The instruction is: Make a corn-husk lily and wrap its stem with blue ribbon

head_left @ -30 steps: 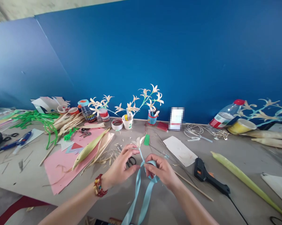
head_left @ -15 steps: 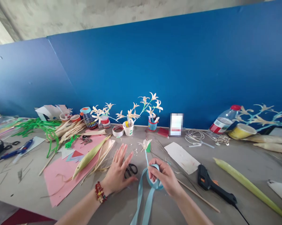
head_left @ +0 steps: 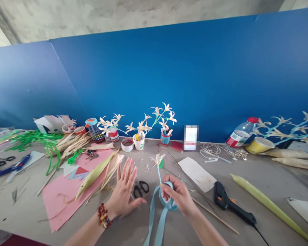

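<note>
My left hand (head_left: 125, 191) is spread palm-down with nothing in it, just left of the black scissors (head_left: 141, 189). A beaded bracelet circles that wrist. The fingers of my right hand (head_left: 176, 194) are pinched together at the light blue ribbon roll (head_left: 171, 202), around the lower end of a flower stem. Above them the pale flower (head_left: 158, 159) stands on its blue-wrapped stem, a green piece behind it. Two ribbon lengths hang from the roll toward the front of the table.
To the right lie a black glue gun (head_left: 233, 206), a thin stick (head_left: 217, 218), a white card (head_left: 198, 173) and a green husk (head_left: 269, 201). Pink paper (head_left: 64, 201) is at left. Cups with flower branches line the blue wall, near a bottle (head_left: 241, 135).
My left hand has shifted a little to the left and its thumb stands farther out, uncovering more of the scissors. My right hand keeps its pinch. The view has shifted slightly.
</note>
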`<state>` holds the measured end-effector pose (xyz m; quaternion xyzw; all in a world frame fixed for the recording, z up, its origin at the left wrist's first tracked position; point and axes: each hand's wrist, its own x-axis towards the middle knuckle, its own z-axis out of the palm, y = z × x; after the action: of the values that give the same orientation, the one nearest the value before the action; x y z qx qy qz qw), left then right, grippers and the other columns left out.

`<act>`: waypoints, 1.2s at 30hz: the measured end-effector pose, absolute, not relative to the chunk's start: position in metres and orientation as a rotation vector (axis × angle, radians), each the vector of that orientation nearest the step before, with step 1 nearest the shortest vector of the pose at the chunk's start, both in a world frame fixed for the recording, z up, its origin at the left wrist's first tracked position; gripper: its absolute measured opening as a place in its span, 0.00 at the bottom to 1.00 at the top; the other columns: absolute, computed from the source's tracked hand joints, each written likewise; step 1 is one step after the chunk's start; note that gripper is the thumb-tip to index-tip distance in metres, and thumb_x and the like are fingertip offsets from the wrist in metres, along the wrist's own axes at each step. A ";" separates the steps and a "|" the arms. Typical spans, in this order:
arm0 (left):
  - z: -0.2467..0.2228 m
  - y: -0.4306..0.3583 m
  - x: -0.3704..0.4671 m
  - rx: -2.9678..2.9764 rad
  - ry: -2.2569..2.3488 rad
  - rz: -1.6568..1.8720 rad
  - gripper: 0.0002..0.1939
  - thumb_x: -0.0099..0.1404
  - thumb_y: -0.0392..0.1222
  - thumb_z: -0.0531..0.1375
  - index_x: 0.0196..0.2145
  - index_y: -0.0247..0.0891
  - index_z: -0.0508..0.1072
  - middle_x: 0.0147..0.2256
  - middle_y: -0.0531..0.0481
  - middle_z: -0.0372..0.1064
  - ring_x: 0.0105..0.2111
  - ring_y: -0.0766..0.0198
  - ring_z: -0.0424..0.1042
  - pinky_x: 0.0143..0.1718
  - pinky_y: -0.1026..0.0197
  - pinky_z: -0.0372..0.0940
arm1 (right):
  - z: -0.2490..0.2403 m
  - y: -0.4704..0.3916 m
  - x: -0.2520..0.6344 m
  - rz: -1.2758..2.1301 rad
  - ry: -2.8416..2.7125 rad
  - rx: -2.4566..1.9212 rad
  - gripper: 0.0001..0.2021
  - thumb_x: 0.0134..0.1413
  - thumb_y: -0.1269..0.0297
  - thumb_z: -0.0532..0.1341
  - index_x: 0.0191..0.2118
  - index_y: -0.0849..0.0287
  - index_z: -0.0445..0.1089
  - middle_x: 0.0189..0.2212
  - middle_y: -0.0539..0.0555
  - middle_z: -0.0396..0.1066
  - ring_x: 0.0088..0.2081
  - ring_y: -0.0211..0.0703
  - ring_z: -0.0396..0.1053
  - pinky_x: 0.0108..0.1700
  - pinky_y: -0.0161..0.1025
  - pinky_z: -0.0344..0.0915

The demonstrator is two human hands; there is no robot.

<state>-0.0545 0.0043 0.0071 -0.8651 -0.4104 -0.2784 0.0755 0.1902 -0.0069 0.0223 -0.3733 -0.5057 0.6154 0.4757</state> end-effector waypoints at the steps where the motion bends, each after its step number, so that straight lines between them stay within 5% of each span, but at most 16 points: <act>1: 0.008 0.004 -0.054 -2.630 -1.233 -0.808 0.56 0.59 0.69 0.54 0.69 0.33 0.31 0.68 0.25 0.35 0.68 0.33 0.34 0.61 0.27 0.33 | 0.023 -0.007 0.191 1.494 -1.253 -0.914 0.17 0.53 0.50 0.66 0.31 0.58 0.64 0.18 0.48 0.68 0.20 0.33 0.59 0.24 0.33 0.55; 4: 0.010 0.002 -0.053 -2.723 -1.222 -0.817 0.54 0.61 0.68 0.52 0.69 0.32 0.31 0.67 0.27 0.42 0.68 0.36 0.36 0.62 0.28 0.30 | 0.024 -0.006 0.192 1.449 -1.325 -0.922 0.16 0.55 0.50 0.64 0.31 0.59 0.64 0.19 0.48 0.68 0.21 0.34 0.59 0.25 0.32 0.56; 6: 0.013 0.003 -0.052 -2.714 -1.237 -0.921 0.39 0.67 0.57 0.53 0.68 0.39 0.45 0.66 0.34 0.51 0.68 0.41 0.41 0.63 0.28 0.30 | 0.025 -0.008 0.193 1.387 -1.385 -0.947 0.16 0.57 0.50 0.62 0.31 0.59 0.65 0.20 0.49 0.68 0.21 0.34 0.60 0.25 0.33 0.57; 9: 0.024 0.003 -0.048 -2.637 -1.386 -1.192 0.12 0.70 0.40 0.53 0.49 0.45 0.72 0.61 0.44 0.61 0.65 0.48 0.52 0.64 0.33 0.38 | 0.023 -0.012 0.194 1.278 -1.483 -1.014 0.15 0.59 0.52 0.60 0.33 0.60 0.66 0.22 0.50 0.70 0.23 0.36 0.63 0.26 0.33 0.59; 11: 0.035 0.002 -0.043 -2.679 -1.533 -1.355 0.08 0.69 0.41 0.55 0.40 0.43 0.75 0.56 0.43 0.66 0.60 0.51 0.60 0.63 0.39 0.49 | 0.023 -0.015 0.194 1.225 -1.537 -1.038 0.13 0.61 0.53 0.59 0.34 0.59 0.66 0.22 0.51 0.70 0.23 0.37 0.64 0.25 0.32 0.59; 15: 0.064 -0.002 -0.028 -2.909 -1.547 -1.519 0.08 0.66 0.44 0.59 0.41 0.43 0.75 0.55 0.42 0.66 0.55 0.52 0.65 0.58 0.45 0.59 | 0.023 -0.020 0.194 1.006 -1.719 -0.981 0.09 0.63 0.59 0.58 0.34 0.57 0.67 0.24 0.51 0.72 0.24 0.38 0.67 0.27 0.33 0.62; 20: 0.083 -0.005 -0.007 -2.941 -1.274 -1.663 0.06 0.63 0.45 0.63 0.35 0.40 0.74 0.55 0.43 0.65 0.55 0.50 0.64 0.63 0.41 0.49 | 0.024 -0.023 0.194 0.462 -1.890 -0.828 0.02 0.61 0.68 0.58 0.37 0.55 0.68 0.27 0.52 0.73 0.30 0.43 0.72 0.33 0.37 0.67; 27: 0.078 -0.012 -0.001 -2.754 -1.007 -1.655 0.04 0.64 0.37 0.58 0.33 0.40 0.73 0.50 0.43 0.68 0.54 0.50 0.64 0.63 0.36 0.42 | 0.018 -0.021 0.196 0.044 -1.943 -0.762 0.10 0.59 0.75 0.56 0.44 0.55 0.65 0.31 0.56 0.75 0.33 0.49 0.73 0.35 0.41 0.69; 36: 0.082 -0.009 -0.014 -2.324 -0.792 -1.777 0.13 0.63 0.39 0.60 0.47 0.41 0.69 0.47 0.42 0.64 0.48 0.52 0.68 0.51 0.43 0.64 | 0.010 -0.019 0.198 -0.010 -1.938 -0.759 0.10 0.57 0.75 0.57 0.44 0.56 0.66 0.32 0.56 0.76 0.33 0.48 0.75 0.40 0.44 0.72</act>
<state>-0.0139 -0.0092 0.0817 -0.7656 -0.2610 -0.5855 0.0554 0.1983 -0.0188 0.0100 -0.3146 -0.8033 -0.0041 0.5057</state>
